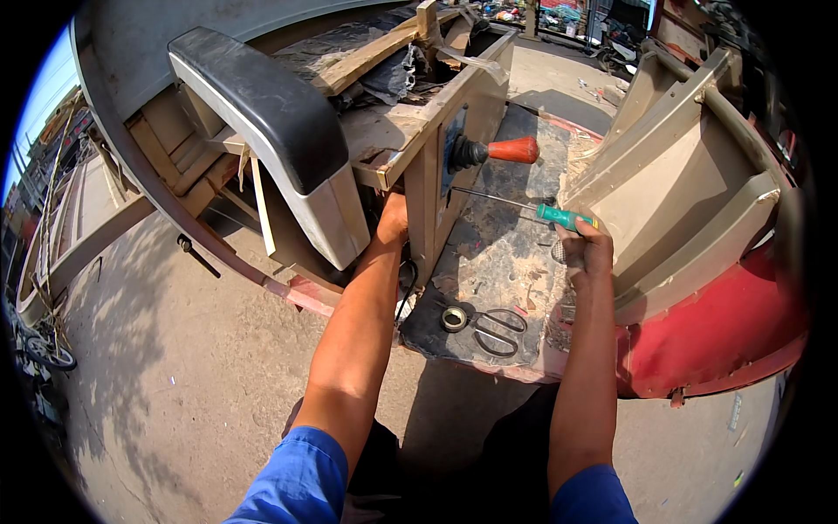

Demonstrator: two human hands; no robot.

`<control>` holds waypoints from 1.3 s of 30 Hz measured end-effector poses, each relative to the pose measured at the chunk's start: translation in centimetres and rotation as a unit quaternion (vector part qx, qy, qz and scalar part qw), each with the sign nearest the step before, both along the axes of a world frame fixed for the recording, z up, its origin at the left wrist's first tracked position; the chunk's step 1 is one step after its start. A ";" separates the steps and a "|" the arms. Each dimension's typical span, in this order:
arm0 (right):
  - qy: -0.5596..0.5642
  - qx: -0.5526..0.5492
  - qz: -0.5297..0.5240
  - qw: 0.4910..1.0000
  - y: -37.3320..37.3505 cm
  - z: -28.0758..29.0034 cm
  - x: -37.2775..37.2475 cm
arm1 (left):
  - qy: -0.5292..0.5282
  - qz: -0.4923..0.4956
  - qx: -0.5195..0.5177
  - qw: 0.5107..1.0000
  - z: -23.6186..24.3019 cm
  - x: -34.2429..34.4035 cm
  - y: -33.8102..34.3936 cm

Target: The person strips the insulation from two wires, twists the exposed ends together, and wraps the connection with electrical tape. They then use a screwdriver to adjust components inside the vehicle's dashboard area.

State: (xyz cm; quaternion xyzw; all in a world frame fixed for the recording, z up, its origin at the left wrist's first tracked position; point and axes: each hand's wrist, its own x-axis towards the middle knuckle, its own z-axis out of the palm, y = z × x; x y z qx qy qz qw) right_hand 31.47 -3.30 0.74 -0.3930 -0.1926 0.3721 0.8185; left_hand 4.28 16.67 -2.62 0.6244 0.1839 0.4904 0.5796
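My right hand [587, 249] is closed round the green handle of a screwdriver [559, 215]. Its long thin shaft points left, with the tip at the beige side panel [429, 196] just below a lever with a red-orange grip [513, 150] and a black rubber boot [467, 154]. My left hand [394, 214] reaches in behind that panel, under the wooden top edge; its fingers are hidden there. A pair of scissors [497, 332] and a roll of tape [453, 320] lie side by side on the dark floor mat below.
A black-topped armrest [262, 105] stands left of my left forearm. Wooden slats [375, 54] and torn black sheeting lie on the box behind. To the right are a beige metal frame [672, 175] and a red curved panel [707, 323]. Wood chips litter the mat [489, 253].
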 end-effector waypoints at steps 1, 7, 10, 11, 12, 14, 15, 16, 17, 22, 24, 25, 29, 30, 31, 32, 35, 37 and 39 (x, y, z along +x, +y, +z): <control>0.004 -0.024 0.007 1.000 -0.2 0.3 -0.4 | -0.022 -0.011 -0.008 1.000 0.0 0.1 -0.2; -0.024 -0.020 -0.015 0.999 0.0 -0.1 -0.1 | -0.029 0.014 -0.049 0.998 0.4 0.3 -0.6; 0.020 0.029 0.013 0.999 0.0 -0.3 0.2 | -0.036 -0.002 -0.054 0.998 0.4 0.1 -0.9; 0.036 0.026 0.026 0.999 0.0 -0.1 0.1 | -0.023 -0.002 -0.059 0.998 0.5 0.0 -0.9; 0.011 -0.033 0.016 0.999 -0.1 0.1 -0.1 | -0.010 -0.002 -0.064 0.998 0.6 -0.2 -0.9; -0.039 -0.151 -0.006 0.988 -0.3 0.7 -0.7 | 0.001 -0.002 -0.067 0.998 0.7 -0.2 -0.9; -0.039 -0.106 -0.011 0.994 -0.3 0.5 -0.6 | -0.002 -0.002 -0.065 0.998 0.7 -0.1 -0.8; -0.038 -0.061 -0.015 0.997 -0.1 0.0 -0.3 | -0.005 -0.002 -0.063 0.998 0.6 0.0 -0.8; -0.038 -0.015 -0.019 0.999 -0.1 -0.2 -0.2 | -0.006 0.000 -0.060 0.998 0.5 0.0 -0.7; 0.028 -0.028 0.011 0.999 -0.1 0.7 -0.8 | -0.004 -0.002 -0.028 1.000 0.0 -0.2 -0.3; 0.007 -0.068 0.003 0.998 -0.3 0.9 -0.9 | -0.009 0.012 -0.049 0.999 0.2 -0.1 -0.5; -0.010 -0.082 -0.008 0.997 -0.3 0.5 -0.7 | -0.011 0.019 -0.059 0.998 0.2 0.0 -0.5; 0.016 0.023 -0.027 0.999 0.3 -0.3 0.0 | 0.034 0.063 -0.101 0.992 0.5 0.3 -1.0; 0.014 0.013 -0.014 1.000 0.4 -0.3 0.0 | 0.032 0.066 -0.090 0.993 0.1 0.2 -0.6; 0.012 0.003 -0.001 1.000 0.4 -0.3 0.0 | 0.030 0.068 -0.079 0.994 -0.4 0.0 -0.2; 0.011 -0.009 0.009 1.000 0.3 -0.2 -0.1 | 0.025 0.062 -0.088 0.994 -0.2 0.1 -0.4; -0.045 -0.168 -0.001 0.985 -0.2 0.3 -0.3 | 0.020 0.056 -0.098 0.993 0.1 0.3 -0.7; -0.043 -0.076 -0.029 0.996 0.0 -0.2 -0.2 | 0.032 0.067 -0.081 0.994 0.0 0.3 -0.6; -0.028 -0.013 -0.035 0.999 0.2 -0.3 -0.2 | 0.017 0.060 -0.052 0.997 -0.5 0.2 -0.2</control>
